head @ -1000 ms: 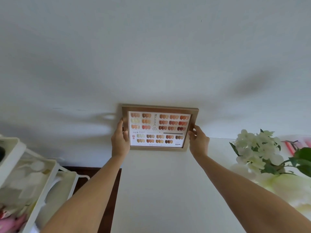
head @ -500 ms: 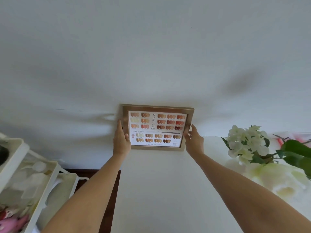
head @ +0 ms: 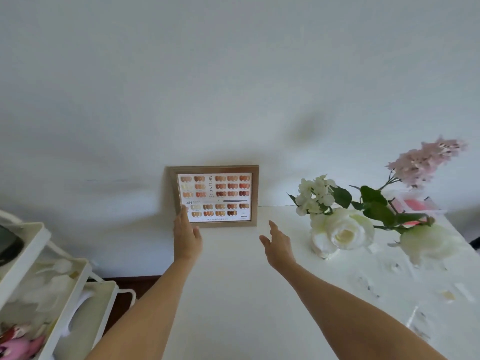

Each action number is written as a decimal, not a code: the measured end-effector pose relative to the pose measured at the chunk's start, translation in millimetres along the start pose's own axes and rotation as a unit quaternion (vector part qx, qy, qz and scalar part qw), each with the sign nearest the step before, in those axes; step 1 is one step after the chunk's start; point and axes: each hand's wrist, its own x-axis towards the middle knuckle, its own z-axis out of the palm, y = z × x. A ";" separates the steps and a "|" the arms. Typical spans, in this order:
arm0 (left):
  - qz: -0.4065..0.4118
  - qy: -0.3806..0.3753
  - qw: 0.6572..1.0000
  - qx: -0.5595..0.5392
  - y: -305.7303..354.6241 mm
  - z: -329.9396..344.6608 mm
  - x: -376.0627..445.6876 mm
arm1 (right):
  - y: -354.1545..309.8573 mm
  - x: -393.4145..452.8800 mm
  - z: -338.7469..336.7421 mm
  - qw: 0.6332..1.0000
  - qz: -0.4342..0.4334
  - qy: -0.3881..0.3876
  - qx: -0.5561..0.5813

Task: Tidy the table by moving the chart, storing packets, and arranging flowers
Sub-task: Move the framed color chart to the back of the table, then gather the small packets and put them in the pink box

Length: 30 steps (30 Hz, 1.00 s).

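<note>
The framed colour chart (head: 214, 196) stands upright at the back of the white table (head: 233, 294), leaning on the wall. My left hand (head: 187, 236) is just in front of its lower left corner, fingertips touching the frame, holding nothing. My right hand (head: 278, 244) hovers with fingers apart, off the frame, below its right corner. White artificial flowers (head: 340, 229) and a pink flower sprig (head: 426, 159) lie to the right. Several clear packets (head: 418, 302) lie on the table's right side.
A white tiered trolley (head: 39, 287) stands at the left, with pale items and a pink object on its shelves. A clear box with pink contents (head: 413, 203) sits behind the flowers. Dark floor shows between trolley and table.
Both hands have let go of the chart's sides; the right hand has drawn back and down. The chart now rests against the wall. The view has shifted, showing more of the flowers.
</note>
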 end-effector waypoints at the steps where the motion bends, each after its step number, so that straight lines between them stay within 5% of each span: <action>1: 0.003 -0.003 1.000 0.006 6.4 3.5 -12.9 | 9.4 -10.5 -4.3 1.000 -0.003 -0.002 0.000; 9: -0.017 -0.035 0.999 0.035 62.5 53.4 -124.6 | 109.4 -81.3 -68.3 0.999 -0.020 -0.024 -0.018; 19: -0.001 -0.165 0.986 0.035 133.0 157.9 -267.3 | 254.2 -154.8 -170.3 0.998 0.047 0.023 -0.020; 30: 0.050 -0.301 0.949 0.086 192.9 274.9 -283.8 | 346.6 -147.7 -223.5 0.981 0.182 0.021 -0.069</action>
